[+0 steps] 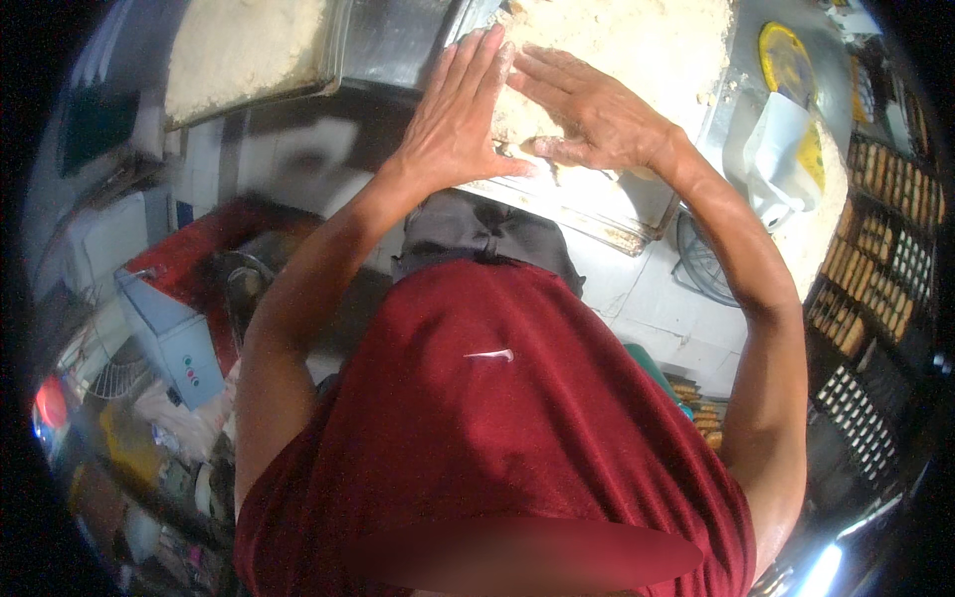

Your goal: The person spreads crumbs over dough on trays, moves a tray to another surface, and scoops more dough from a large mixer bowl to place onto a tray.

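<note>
A pale, crumbly dough-like mass fills a flat metal tray in front of me. My left hand lies along the near left part of it, fingers stretched out and pointing away, thumb reaching toward the right. Across the same near part rests my right hand, palm down, its fingers pointing left toward the left hand's fingers. Neither hand grips anything. Pale flour or dough sticks to some fingertips. The palms and the surface right under them are hidden.
A second tray of pale crumbly dough stands at the far left. On the right are a yellow round dish and a white scoop-like container. Racks of small baked pieces line the right side. A grey control box stands lower left.
</note>
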`<state>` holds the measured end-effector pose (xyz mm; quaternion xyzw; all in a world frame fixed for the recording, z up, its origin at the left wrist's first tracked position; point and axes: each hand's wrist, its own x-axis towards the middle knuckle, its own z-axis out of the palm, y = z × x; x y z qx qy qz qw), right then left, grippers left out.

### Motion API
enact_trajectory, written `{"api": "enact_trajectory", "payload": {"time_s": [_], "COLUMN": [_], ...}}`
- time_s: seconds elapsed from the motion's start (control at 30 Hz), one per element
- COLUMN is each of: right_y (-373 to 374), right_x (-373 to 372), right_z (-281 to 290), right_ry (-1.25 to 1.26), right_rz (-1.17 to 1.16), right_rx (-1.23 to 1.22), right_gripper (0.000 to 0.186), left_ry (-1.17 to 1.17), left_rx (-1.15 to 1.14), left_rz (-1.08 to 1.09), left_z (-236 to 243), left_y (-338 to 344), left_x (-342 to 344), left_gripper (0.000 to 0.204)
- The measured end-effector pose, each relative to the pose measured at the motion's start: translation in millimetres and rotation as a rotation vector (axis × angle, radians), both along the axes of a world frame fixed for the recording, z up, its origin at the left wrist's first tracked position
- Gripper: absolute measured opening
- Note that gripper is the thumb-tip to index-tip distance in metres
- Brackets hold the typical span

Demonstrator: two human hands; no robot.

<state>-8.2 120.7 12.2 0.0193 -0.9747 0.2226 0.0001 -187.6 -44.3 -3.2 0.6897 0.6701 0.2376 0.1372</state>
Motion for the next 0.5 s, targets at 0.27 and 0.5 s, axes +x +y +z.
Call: {"api": "enact_trajectory", "payload": {"time_s": [0.27, 0.5], "right_y": [6.6, 20.1], "right_x": [5.4, 70.3], "right_z": [12.0, -4.1], "right_ry": [0.031, -0.05], "right_rz": [-0.04, -0.219], "right_rx": [0.037, 0.125], "right_gripper": [0.07, 0.06], "left_ry": [0.068, 0.259], "left_rx": [-0.019, -0.087], "left_rz": [-0.012, -0.127], "left_z": [3.5, 13.1], "left_y": [-0.3, 10.6], "left_x": [5.0, 32.2], "left_gripper": [0.122, 0.082]}}
